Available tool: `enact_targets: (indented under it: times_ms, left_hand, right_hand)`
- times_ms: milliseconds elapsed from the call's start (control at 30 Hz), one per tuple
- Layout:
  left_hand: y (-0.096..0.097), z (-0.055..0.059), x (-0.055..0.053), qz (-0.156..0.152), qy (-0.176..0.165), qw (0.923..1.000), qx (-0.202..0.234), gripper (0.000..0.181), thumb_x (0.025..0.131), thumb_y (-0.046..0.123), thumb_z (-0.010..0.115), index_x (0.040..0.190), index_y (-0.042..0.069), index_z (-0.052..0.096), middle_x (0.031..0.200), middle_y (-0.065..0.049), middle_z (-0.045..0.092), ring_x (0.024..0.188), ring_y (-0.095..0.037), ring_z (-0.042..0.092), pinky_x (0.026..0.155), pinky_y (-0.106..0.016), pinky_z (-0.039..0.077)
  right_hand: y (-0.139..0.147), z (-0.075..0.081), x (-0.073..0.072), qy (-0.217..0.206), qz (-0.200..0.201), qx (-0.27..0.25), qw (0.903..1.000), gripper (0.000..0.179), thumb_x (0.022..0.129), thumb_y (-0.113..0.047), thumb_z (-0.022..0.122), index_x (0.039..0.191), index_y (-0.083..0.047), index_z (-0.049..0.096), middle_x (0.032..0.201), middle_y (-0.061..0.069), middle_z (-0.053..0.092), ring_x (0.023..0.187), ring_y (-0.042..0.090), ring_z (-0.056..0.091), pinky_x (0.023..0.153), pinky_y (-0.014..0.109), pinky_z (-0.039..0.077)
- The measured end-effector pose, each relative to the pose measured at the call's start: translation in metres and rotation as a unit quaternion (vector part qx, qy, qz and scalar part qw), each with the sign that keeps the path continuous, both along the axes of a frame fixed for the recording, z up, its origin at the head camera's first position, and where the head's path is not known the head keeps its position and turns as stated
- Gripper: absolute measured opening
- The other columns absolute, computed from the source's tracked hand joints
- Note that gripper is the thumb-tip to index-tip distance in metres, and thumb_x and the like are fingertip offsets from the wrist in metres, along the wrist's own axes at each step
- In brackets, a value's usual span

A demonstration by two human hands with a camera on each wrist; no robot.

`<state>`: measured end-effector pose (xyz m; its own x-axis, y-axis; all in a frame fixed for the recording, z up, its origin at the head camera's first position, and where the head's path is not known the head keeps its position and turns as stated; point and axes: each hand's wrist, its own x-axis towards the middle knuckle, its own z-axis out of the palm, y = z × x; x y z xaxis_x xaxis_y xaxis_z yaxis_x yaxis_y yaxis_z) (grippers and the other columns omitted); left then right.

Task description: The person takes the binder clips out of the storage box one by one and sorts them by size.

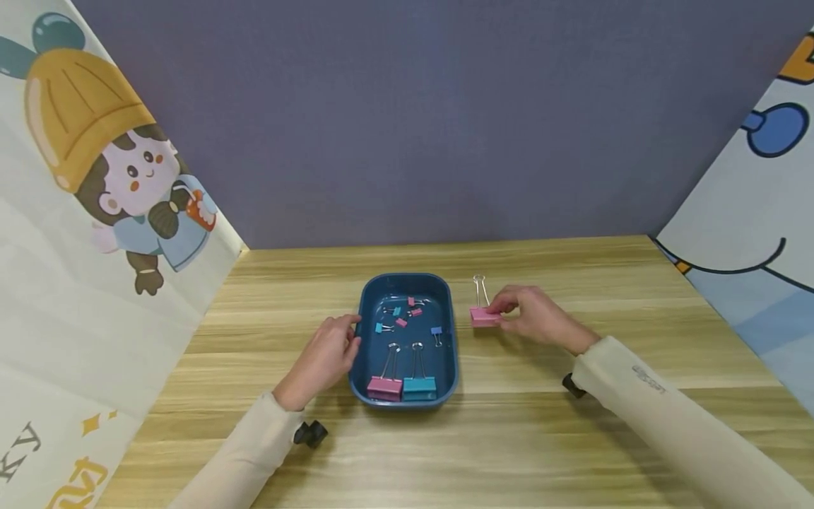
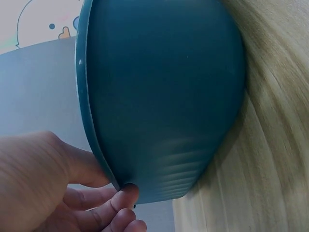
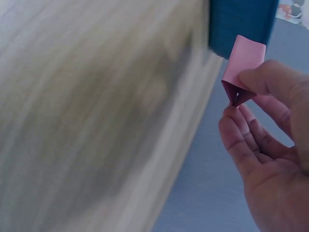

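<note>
Between thumb and fingers, my right hand [image 1: 534,316] pinches one end of a large pink binder clip [image 1: 480,317], to the right of a dark blue tray [image 1: 412,280]. The clip's wire handles point away from me in the head view; the right wrist view shows its triangular end beside the thumb. My left hand [image 1: 323,355] grips the tray's left rim, thumb and fingers on either side of it in the left wrist view. Inside the tray, a large pink binder clip [image 1: 384,388] and a large teal binder clip [image 1: 419,388] lie side by side at the near end.
Several small binder clips in pink, teal and blue lie scattered over the tray's middle and far part, one blue clip [image 1: 436,331] near its right wall. The wooden table [image 1: 547,438] meets a grey-purple panel [image 1: 445,141] behind, with cartoon-printed panels at both sides.
</note>
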<state>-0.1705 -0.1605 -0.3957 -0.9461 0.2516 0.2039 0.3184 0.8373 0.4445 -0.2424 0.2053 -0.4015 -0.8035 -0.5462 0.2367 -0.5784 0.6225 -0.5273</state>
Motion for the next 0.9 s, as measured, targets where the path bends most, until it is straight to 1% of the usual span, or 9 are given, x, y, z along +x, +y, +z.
enact_targets:
  times_ms: [333, 500, 567, 633, 667, 733, 767, 800, 900]
  left_hand:
    - [-0.001, -0.001, 0.000, 0.001, 0.002, 1.0000, 0.006, 0.036, 0.086, 0.004, 0.065, 0.120, -0.006, 0.057, 0.075, 0.001, 0.053, 0.075, -0.017, 0.046, 0.057, -0.025, 0.045]
    - [-0.001, -0.001, 0.000, 0.005, 0.002, 1.0000, 0.006, 0.036, 0.086, 0.004, 0.066, 0.120, -0.005, 0.058, 0.074, 0.002, 0.052, 0.074, -0.017, 0.046, 0.059, -0.027, 0.045]
    - [-0.001, 0.000, 0.000, 0.004, 0.003, 1.0000, 0.006, 0.036, 0.085, 0.004, 0.066, 0.120, -0.005, 0.058, 0.074, 0.002, 0.052, 0.074, -0.017, 0.046, 0.064, -0.030, 0.048]
    - [-0.001, -0.001, -0.001, 0.004, 0.004, 1.0000, 0.007, 0.037, 0.085, 0.004, 0.066, 0.119, -0.006, 0.058, 0.074, 0.001, 0.052, 0.074, -0.017, 0.046, 0.075, -0.035, 0.050]
    - [-0.001, -0.001, -0.001, 0.003, 0.005, 1.0000, 0.007, 0.037, 0.085, 0.004, 0.066, 0.119, -0.006, 0.058, 0.074, 0.001, 0.052, 0.073, -0.018, 0.046, 0.081, -0.038, 0.049]
    - [-0.001, -0.001, -0.001, 0.001, 0.006, 1.0000, 0.006, 0.036, 0.085, 0.004, 0.066, 0.119, -0.006, 0.058, 0.073, 0.001, 0.052, 0.073, -0.018, 0.046, 0.086, -0.041, 0.047]
    - [-0.001, -0.001, -0.001, 0.001, 0.006, 1.0000, 0.007, 0.036, 0.085, 0.004, 0.066, 0.119, -0.006, 0.058, 0.073, 0.001, 0.052, 0.073, -0.018, 0.045, 0.084, -0.040, 0.048]
    - [-0.001, -0.001, -0.001, 0.001, 0.006, 1.0000, 0.006, 0.036, 0.085, 0.004, 0.066, 0.119, -0.006, 0.058, 0.073, 0.001, 0.052, 0.073, -0.018, 0.045, 0.086, -0.039, 0.047]
    - [-0.001, -0.001, -0.001, 0.003, 0.001, 1.0000, 0.007, 0.037, 0.085, 0.004, 0.067, 0.119, -0.006, 0.058, 0.074, 0.001, 0.052, 0.073, -0.018, 0.045, 0.072, -0.035, 0.048]
  right_hand:
    - [-0.004, -0.029, -0.016, -0.033, -0.014, -0.008, 0.9993, 0.019, 0.074, 0.003, 0.075, 0.092, -0.004, 0.071, 0.090, 0.005, 0.066, 0.078, 0.017, 0.062, 0.068, 0.032, 0.052]
    - [-0.006, -0.034, -0.021, -0.042, -0.015, -0.005, 0.9990, 0.019, 0.075, 0.001, 0.075, 0.092, -0.005, 0.071, 0.090, 0.004, 0.066, 0.076, 0.014, 0.061, 0.067, 0.030, 0.051]
    - [-0.006, -0.034, -0.023, -0.045, -0.016, -0.001, 0.9989, 0.019, 0.075, 0.000, 0.075, 0.092, -0.006, 0.070, 0.090, 0.004, 0.066, 0.076, 0.014, 0.061, 0.067, 0.030, 0.052]
    - [-0.005, -0.034, -0.025, -0.051, -0.016, 0.005, 0.9986, 0.018, 0.076, -0.001, 0.075, 0.093, -0.006, 0.070, 0.090, 0.004, 0.066, 0.077, 0.014, 0.061, 0.068, 0.031, 0.051]
    - [-0.005, -0.033, -0.026, -0.055, -0.017, 0.007, 0.9983, 0.018, 0.076, -0.002, 0.075, 0.094, -0.006, 0.070, 0.091, 0.004, 0.066, 0.077, 0.015, 0.061, 0.069, 0.031, 0.051]
    - [-0.004, -0.033, -0.027, -0.063, -0.020, 0.012, 0.9977, 0.018, 0.077, -0.004, 0.075, 0.094, -0.006, 0.070, 0.091, 0.004, 0.066, 0.078, 0.015, 0.061, 0.070, 0.033, 0.051]
    - [-0.003, -0.033, -0.027, -0.066, -0.021, 0.014, 0.9975, 0.017, 0.078, -0.004, 0.075, 0.095, -0.006, 0.070, 0.091, 0.004, 0.066, 0.078, 0.016, 0.061, 0.070, 0.033, 0.051]
    - [-0.003, -0.033, -0.027, -0.068, -0.021, 0.016, 0.9973, 0.017, 0.079, -0.005, 0.075, 0.095, -0.006, 0.070, 0.091, 0.004, 0.066, 0.079, 0.016, 0.061, 0.071, 0.034, 0.051]
    - [-0.003, -0.033, -0.027, -0.074, -0.021, 0.017, 0.9969, 0.016, 0.080, -0.006, 0.074, 0.096, -0.006, 0.071, 0.093, 0.006, 0.067, 0.080, 0.017, 0.061, 0.072, 0.036, 0.051]
